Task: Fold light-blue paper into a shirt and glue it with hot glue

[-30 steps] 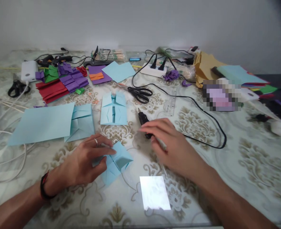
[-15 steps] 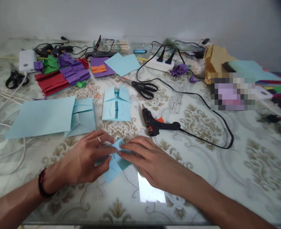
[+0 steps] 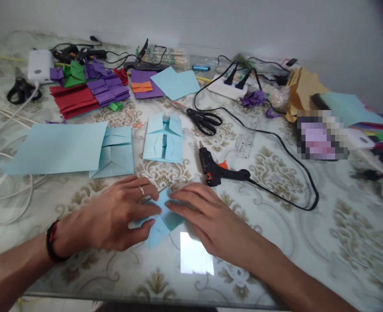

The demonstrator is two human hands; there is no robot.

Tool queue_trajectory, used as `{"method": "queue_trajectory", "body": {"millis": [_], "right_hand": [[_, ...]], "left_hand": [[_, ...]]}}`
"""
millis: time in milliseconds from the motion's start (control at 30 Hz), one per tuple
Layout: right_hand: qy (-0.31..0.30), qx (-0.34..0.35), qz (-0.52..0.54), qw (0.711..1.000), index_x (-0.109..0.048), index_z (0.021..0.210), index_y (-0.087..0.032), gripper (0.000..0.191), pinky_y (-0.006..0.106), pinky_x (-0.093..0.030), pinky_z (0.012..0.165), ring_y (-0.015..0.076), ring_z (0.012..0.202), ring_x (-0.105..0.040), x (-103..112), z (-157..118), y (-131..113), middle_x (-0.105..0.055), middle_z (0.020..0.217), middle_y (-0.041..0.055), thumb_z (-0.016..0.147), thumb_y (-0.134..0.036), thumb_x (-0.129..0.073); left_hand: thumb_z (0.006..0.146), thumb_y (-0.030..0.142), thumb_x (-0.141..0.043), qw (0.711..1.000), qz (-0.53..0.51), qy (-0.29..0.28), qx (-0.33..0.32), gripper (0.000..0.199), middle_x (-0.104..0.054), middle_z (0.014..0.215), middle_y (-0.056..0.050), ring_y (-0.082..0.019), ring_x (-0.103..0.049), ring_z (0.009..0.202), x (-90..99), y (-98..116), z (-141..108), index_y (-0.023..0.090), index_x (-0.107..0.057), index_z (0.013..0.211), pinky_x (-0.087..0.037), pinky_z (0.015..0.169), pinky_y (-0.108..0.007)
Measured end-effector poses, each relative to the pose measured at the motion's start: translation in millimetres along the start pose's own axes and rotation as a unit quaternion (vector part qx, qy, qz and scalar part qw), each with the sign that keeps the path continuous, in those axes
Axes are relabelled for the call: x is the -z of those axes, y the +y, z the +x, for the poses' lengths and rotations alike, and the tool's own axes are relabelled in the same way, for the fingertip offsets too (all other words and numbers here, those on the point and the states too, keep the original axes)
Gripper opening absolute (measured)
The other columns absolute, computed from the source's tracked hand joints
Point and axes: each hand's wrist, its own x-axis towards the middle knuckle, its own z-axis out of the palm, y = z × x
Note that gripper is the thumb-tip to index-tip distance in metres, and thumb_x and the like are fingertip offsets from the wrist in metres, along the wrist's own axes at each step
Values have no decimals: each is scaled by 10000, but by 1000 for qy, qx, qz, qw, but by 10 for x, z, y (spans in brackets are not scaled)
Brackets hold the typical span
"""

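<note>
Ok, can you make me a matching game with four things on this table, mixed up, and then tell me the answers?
Column one:
1. left hand
2. glue gun
3. power strip
4. folded paper at the fingertips

Column two:
A. white, with black plugs in it
B. light blue
C. wearing a ring
D. mostly black, lying by the scissors

Right pairs: 1-C, 2-D, 3-A, 4-B.

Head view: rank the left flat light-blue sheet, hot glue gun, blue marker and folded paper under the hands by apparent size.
1. Flat light-blue sheet
2. Hot glue gun
3. Blue marker
Unranked: the folded paper, partly hidden by the left hand and right hand.
</note>
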Motion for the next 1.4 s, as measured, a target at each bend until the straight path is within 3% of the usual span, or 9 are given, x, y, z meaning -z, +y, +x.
{"method": "queue_trajectory", "body": {"millis": [233, 500, 767, 967, 1267, 1400], "right_hand": [[-2, -11, -4, 1000, -673, 1272, -181, 437, 572, -539, 1030, 321, 1203, -541, 12, -16, 12, -656, 1286, 147, 928, 1, -475], [-36, -57, -17, 998, -589, 1387, -146, 548, 609, -483, 1053, 336, 1215, -501, 7, -27, 31, -615, 1335, 157, 892, 44, -451], [-18, -58, 4, 998, -620, 1371, -166, 529, 544, -490, 1021, 318, 1178, -502, -12, -20, 20, -589, 1296, 151, 906, 37, -471], [-33, -99, -18, 994, -565, 1436, -178, 630, 564, -486, 1019, 338, 1224, -468, -28, -23, 23, -535, 1368, 164, 858, 63, -500], [-27, -94, -14, 995, -551, 1443, -109, 618, 547, -506, 979, 340, 1189, -476, -47, -34, 18, -544, 1354, 188, 855, 68, -486], [-20, -88, -18, 996, -572, 1434, -142, 615, 549, -509, 985, 341, 1195, -494, -39, -31, 19, -554, 1349, 176, 863, 63, -474]], "left_hand": [[961, 263, -614, 1000, -3, -15, 10, 207, -706, 1170, -90, -274, -682, 1036, -14, 35, -5, 245, -760, 1107, -479, 945, -451], [960, 260, -618, 1000, 14, -14, 2, 240, -691, 1244, -95, -286, -667, 1097, -39, 40, -44, 253, -730, 1172, -456, 995, -455], [982, 238, -589, 1000, 12, -9, 6, 243, -658, 1332, -96, -281, -645, 1176, -65, 33, -66, 260, -716, 1188, -436, 1051, -462], [977, 240, -598, 1000, 22, -11, -11, 243, -671, 1301, -108, -305, -644, 1167, -59, 16, -62, 252, -719, 1187, -458, 1008, -479], [993, 220, -603, 1000, 3, 16, -12, 204, -650, 1301, -95, -270, -633, 1184, -76, 13, -60, 243, -710, 1165, -472, 1034, -456], [993, 238, -624, 1000, 5, 9, -17, 194, -650, 1281, -88, -280, -628, 1173, -103, -10, -74, 247, -690, 1175, -477, 1010, -466]]}}
